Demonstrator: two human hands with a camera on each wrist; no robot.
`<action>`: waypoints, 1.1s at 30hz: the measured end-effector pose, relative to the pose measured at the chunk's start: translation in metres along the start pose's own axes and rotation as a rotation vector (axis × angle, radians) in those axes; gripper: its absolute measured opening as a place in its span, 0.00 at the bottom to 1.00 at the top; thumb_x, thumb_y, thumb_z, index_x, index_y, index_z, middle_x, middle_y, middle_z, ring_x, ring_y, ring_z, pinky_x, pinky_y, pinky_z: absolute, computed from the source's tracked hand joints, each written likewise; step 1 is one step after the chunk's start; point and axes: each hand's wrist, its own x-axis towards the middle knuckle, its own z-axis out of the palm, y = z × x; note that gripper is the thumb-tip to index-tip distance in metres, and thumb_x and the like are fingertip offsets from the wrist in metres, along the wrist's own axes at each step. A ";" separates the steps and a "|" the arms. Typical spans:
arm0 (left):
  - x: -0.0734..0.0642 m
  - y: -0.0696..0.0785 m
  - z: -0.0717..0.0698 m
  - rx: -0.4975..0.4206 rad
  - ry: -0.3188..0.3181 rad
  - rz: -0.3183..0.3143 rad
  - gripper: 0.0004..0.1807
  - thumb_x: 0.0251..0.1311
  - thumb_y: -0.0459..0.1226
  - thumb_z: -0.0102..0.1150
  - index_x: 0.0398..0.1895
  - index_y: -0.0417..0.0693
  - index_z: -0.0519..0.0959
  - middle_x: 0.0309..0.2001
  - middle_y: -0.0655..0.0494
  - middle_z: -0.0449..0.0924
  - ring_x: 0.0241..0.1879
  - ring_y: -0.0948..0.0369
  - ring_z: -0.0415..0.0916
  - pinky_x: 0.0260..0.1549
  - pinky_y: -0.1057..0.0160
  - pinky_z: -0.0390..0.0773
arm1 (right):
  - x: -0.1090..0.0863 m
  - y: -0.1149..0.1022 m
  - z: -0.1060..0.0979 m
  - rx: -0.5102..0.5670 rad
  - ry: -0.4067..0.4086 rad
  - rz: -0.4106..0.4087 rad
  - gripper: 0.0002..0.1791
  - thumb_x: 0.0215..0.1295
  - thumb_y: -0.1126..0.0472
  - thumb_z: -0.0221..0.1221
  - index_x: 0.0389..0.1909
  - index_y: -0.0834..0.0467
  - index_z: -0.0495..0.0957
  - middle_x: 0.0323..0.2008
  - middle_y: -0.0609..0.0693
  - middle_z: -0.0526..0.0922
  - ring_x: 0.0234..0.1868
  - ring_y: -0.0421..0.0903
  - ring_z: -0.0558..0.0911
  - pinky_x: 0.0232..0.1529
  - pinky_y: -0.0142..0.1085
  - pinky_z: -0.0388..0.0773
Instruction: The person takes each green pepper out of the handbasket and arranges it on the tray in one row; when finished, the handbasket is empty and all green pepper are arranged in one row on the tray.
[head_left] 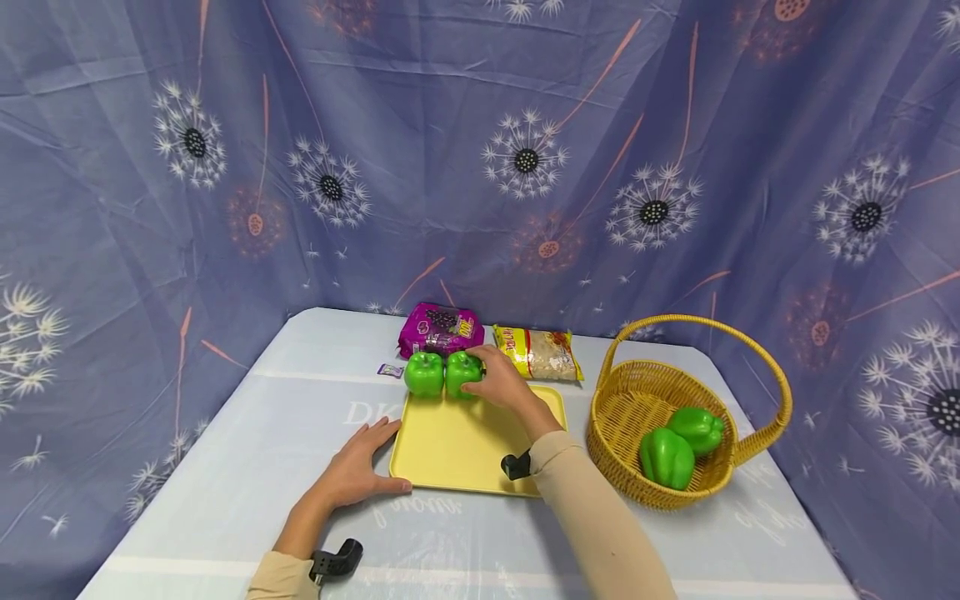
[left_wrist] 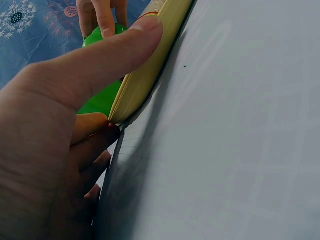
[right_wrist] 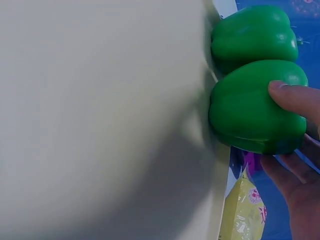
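Two green bell peppers stand side by side at the back left of a yellow tray (head_left: 465, 442). My right hand (head_left: 501, 383) holds the right-hand bell pepper (right_wrist: 252, 107), thumb on one side and fingers on the other. The left-hand bell pepper (head_left: 424, 375) sits close against it. At the tray's front left corner rests my left hand (head_left: 358, 468), its thumb (left_wrist: 115, 57) straight along the front rim and its other fingers by the left side.
A wicker basket (head_left: 617, 450) with a tall handle stands at the right, two green bell peppers (head_left: 667, 458) inside. Behind the tray lie a purple packet (head_left: 441, 331) and a yellow bag of grain (head_left: 536, 353). A small purple sachet (head_left: 390, 370) lies left of the peppers.
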 end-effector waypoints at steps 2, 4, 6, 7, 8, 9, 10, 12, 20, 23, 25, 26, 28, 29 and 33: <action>0.000 0.001 0.000 -0.003 0.000 0.001 0.62 0.31 0.69 0.71 0.72 0.51 0.62 0.71 0.47 0.60 0.71 0.49 0.50 0.69 0.45 0.49 | 0.000 0.000 0.001 -0.007 0.006 -0.003 0.39 0.51 0.52 0.73 0.64 0.55 0.71 0.62 0.52 0.70 0.62 0.52 0.69 0.62 0.46 0.68; 0.000 0.001 0.000 -0.004 0.001 0.002 0.62 0.31 0.69 0.71 0.72 0.51 0.62 0.71 0.47 0.59 0.71 0.48 0.50 0.69 0.44 0.49 | -0.001 0.000 0.002 -0.010 0.008 0.000 0.39 0.51 0.51 0.73 0.64 0.54 0.71 0.61 0.51 0.71 0.61 0.51 0.70 0.62 0.46 0.68; 0.000 0.001 0.000 -0.006 0.001 0.004 0.62 0.31 0.69 0.71 0.73 0.51 0.62 0.71 0.47 0.59 0.71 0.48 0.50 0.69 0.44 0.49 | -0.001 0.001 0.003 -0.004 0.012 0.004 0.39 0.50 0.51 0.73 0.64 0.53 0.71 0.60 0.51 0.71 0.61 0.51 0.70 0.62 0.45 0.69; -0.001 0.001 0.000 -0.006 0.001 0.006 0.62 0.31 0.68 0.71 0.73 0.51 0.62 0.71 0.47 0.59 0.71 0.47 0.50 0.69 0.43 0.49 | -0.002 0.001 0.003 0.000 0.016 0.004 0.39 0.50 0.51 0.73 0.64 0.53 0.71 0.60 0.51 0.71 0.61 0.51 0.70 0.62 0.46 0.69; -0.001 0.001 0.000 -0.006 0.001 0.007 0.62 0.31 0.68 0.71 0.72 0.51 0.62 0.71 0.46 0.59 0.71 0.47 0.50 0.69 0.43 0.50 | -0.002 0.001 0.003 0.006 0.019 0.005 0.39 0.50 0.51 0.73 0.64 0.53 0.71 0.60 0.52 0.71 0.61 0.51 0.70 0.62 0.46 0.69; -0.001 0.001 0.000 -0.004 0.002 0.008 0.62 0.31 0.68 0.71 0.72 0.51 0.62 0.71 0.46 0.59 0.71 0.47 0.50 0.68 0.43 0.50 | -0.002 0.001 0.004 0.017 0.023 0.004 0.39 0.49 0.51 0.73 0.64 0.53 0.70 0.61 0.52 0.71 0.62 0.51 0.69 0.62 0.46 0.69; -0.001 0.001 0.000 -0.004 0.002 0.009 0.62 0.31 0.68 0.71 0.72 0.51 0.62 0.71 0.47 0.59 0.71 0.47 0.50 0.69 0.43 0.50 | -0.003 0.002 0.003 0.027 0.028 0.003 0.40 0.49 0.51 0.73 0.64 0.52 0.70 0.61 0.52 0.71 0.62 0.51 0.69 0.62 0.46 0.68; 0.000 0.001 0.000 -0.001 0.003 0.011 0.62 0.31 0.68 0.70 0.72 0.50 0.62 0.70 0.47 0.60 0.71 0.48 0.50 0.69 0.44 0.49 | -0.004 0.003 0.003 0.047 0.034 0.004 0.40 0.49 0.51 0.74 0.64 0.52 0.70 0.62 0.52 0.71 0.64 0.51 0.68 0.63 0.46 0.67; -0.001 0.002 -0.001 -0.004 -0.006 -0.009 0.62 0.31 0.68 0.71 0.72 0.51 0.62 0.71 0.47 0.59 0.71 0.48 0.50 0.69 0.44 0.49 | -0.008 0.008 -0.001 0.078 0.022 0.013 0.42 0.50 0.49 0.73 0.67 0.51 0.68 0.64 0.49 0.69 0.64 0.50 0.67 0.63 0.48 0.67; -0.002 0.003 -0.001 -0.009 -0.009 -0.016 0.62 0.31 0.67 0.72 0.72 0.51 0.62 0.71 0.46 0.59 0.71 0.46 0.50 0.68 0.42 0.50 | -0.011 0.008 -0.007 0.083 0.019 0.016 0.42 0.50 0.48 0.73 0.67 0.52 0.68 0.65 0.50 0.68 0.65 0.53 0.66 0.63 0.51 0.67; -0.002 0.003 -0.001 -0.008 -0.009 -0.018 0.61 0.32 0.67 0.72 0.72 0.51 0.62 0.71 0.46 0.59 0.71 0.45 0.49 0.68 0.42 0.50 | -0.013 0.008 -0.013 0.084 0.017 0.011 0.42 0.51 0.47 0.72 0.67 0.52 0.68 0.65 0.51 0.67 0.64 0.55 0.67 0.61 0.52 0.68; -0.002 0.003 -0.001 -0.008 -0.008 -0.018 0.61 0.32 0.67 0.72 0.72 0.50 0.62 0.71 0.46 0.59 0.71 0.45 0.49 0.68 0.42 0.50 | -0.013 0.008 -0.016 0.099 0.014 0.005 0.41 0.52 0.48 0.72 0.66 0.53 0.69 0.65 0.51 0.68 0.63 0.55 0.68 0.60 0.52 0.70; -0.001 0.003 -0.001 -0.005 -0.009 -0.021 0.61 0.32 0.67 0.72 0.72 0.51 0.62 0.71 0.46 0.59 0.71 0.46 0.49 0.68 0.42 0.49 | -0.015 0.005 -0.023 0.130 0.013 -0.012 0.38 0.53 0.50 0.71 0.65 0.54 0.70 0.64 0.52 0.69 0.61 0.56 0.71 0.56 0.51 0.73; -0.001 0.003 -0.001 -0.003 -0.010 -0.023 0.61 0.31 0.67 0.72 0.72 0.51 0.62 0.71 0.47 0.59 0.71 0.46 0.49 0.68 0.42 0.49 | -0.016 0.004 -0.027 0.150 0.013 -0.025 0.36 0.54 0.51 0.71 0.64 0.54 0.71 0.63 0.51 0.70 0.60 0.56 0.72 0.55 0.50 0.75; 0.000 0.003 0.000 0.004 -0.018 -0.032 0.62 0.31 0.68 0.71 0.72 0.51 0.62 0.71 0.47 0.59 0.71 0.47 0.49 0.68 0.42 0.49 | -0.022 0.001 -0.043 0.198 0.036 -0.066 0.30 0.57 0.54 0.69 0.61 0.53 0.74 0.58 0.48 0.75 0.56 0.51 0.74 0.53 0.45 0.77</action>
